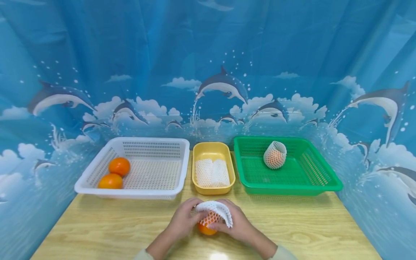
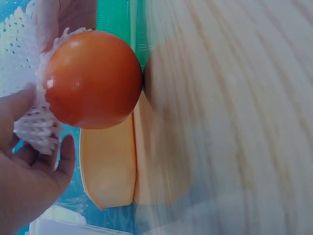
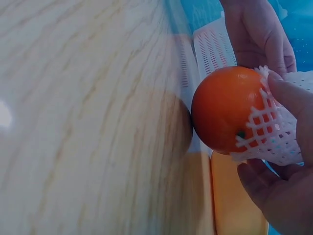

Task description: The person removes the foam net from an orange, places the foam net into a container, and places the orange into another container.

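An orange (image 1: 205,230) stands on the wooden table with a white foam net (image 1: 214,206) drawn over its upper part. My left hand (image 1: 184,219) pinches the net from the left. From the right, my right hand (image 1: 239,223) holds the net, its thumb lying along the mesh. In the left wrist view the lower side of the orange (image 2: 95,81) is bare, and the net (image 2: 36,125) bunches between thumb and fingers. The right wrist view shows mesh stretched around one side of the orange (image 3: 225,107), beside a small green stem spot.
Behind the hands, a yellow tray (image 1: 197,185) holds white foam nets (image 1: 212,173). On the left, a white basket (image 1: 152,195) contains two bare oranges (image 1: 119,166). The green basket (image 1: 292,189) on the right holds one netted fruit (image 1: 274,155). A dolphin-printed curtain (image 1: 156,72) hangs behind.
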A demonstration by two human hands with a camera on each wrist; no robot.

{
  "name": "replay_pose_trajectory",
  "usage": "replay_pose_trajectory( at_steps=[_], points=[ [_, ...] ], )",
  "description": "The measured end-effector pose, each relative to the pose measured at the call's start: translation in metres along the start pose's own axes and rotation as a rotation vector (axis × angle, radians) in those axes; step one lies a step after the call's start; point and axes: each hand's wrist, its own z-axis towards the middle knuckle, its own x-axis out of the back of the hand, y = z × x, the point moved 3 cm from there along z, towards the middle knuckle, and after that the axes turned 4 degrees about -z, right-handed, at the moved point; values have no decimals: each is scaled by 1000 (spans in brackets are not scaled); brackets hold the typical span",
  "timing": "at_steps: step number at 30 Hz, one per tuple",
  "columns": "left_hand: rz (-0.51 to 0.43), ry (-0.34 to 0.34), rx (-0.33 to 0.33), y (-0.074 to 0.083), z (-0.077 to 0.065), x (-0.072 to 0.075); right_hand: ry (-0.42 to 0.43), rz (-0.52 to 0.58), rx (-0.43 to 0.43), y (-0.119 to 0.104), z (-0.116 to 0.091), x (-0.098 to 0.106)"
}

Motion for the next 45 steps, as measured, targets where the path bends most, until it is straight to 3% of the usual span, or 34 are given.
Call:
replay_pose_trajectory(
  at_steps=[9, 17, 21, 24, 29, 31, 36, 41, 45],
  points=[
    [-35, 8, 9, 0, 0, 0, 46, -19, 19, 1, 0, 2],
    [-7, -113, 24, -2, -2, -3, 61, 19, 43, 2, 1, 4],
    [-14, -125, 24, -2, -3, -4, 81, 29, 48, 1, 2, 4],
    [-30, -123, 17, -1, -2, -4, 129, 48, 101, -1, 2, 5],
    [-28, -122, -15, 1, -2, -3, 186, 75, 181, -24, 5, 15],
    [-28, -124, -8, 0, -2, -3, 181, 88, 144, -25, 5, 15],
    [-28, -113, 27, -1, -1, -3, 136, 137, -15, -1, 0, 4],
    [-8, -74, 38, -2, -1, -2, 59, 111, -74, 3, -3, 1],
    [-40, -69, 94, -4, 0, -2, 13, 73, -153, 4, -4, 0]
  ],
)
